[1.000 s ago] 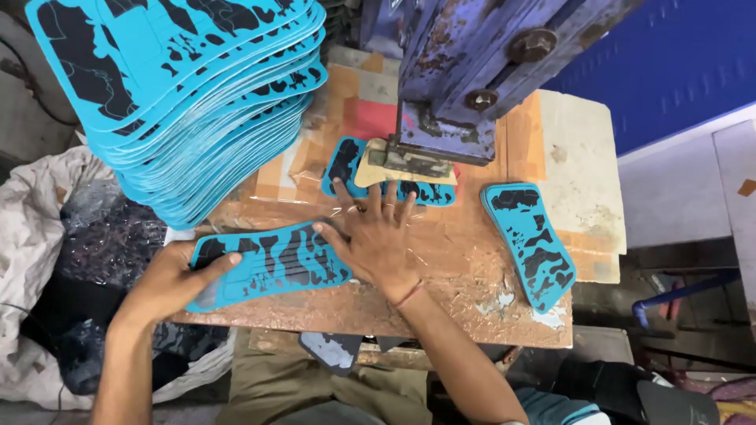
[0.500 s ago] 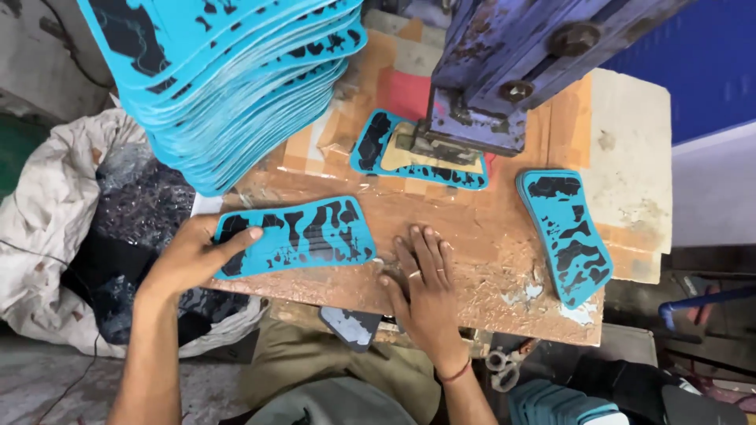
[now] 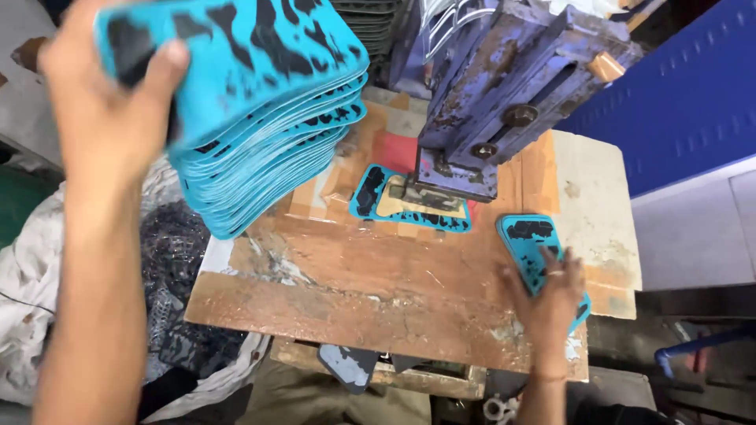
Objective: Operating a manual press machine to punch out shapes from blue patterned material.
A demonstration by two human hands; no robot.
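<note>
Here the left hand [image 3: 106, 102] is raised high, closed on a blue sheet [image 3: 236, 55] with black blotches, thumb on top and fingers hidden under it; the sheet sits at the top of the tall stack of blue sheets [image 3: 268, 149], which stands on the far-left corner of the wooden board [image 3: 378, 291]. The left forearm runs straight down the left side of the view, well above the board. The right hand [image 3: 547, 295] lies flat and open, fingers spread, palm down on a second blue piece [image 3: 531, 240] at the board's right edge, a ring on one finger, wrist coming up from below the board's near edge. At the far middle of the board a blue cut piece with a tan centre [image 3: 409, 205] lies under the head of a worn purple press [image 3: 496, 102]. The board is scratched, reddish-brown, with pale residue. Left of the board a white sack [image 3: 31, 315] holds dark scraps. Right of the board, a pale slab [image 3: 598, 212] and beyond it a blue metal wall [image 3: 677, 94]. Below the board's near edge, a grey offcut [image 3: 350, 366] shows.
</note>
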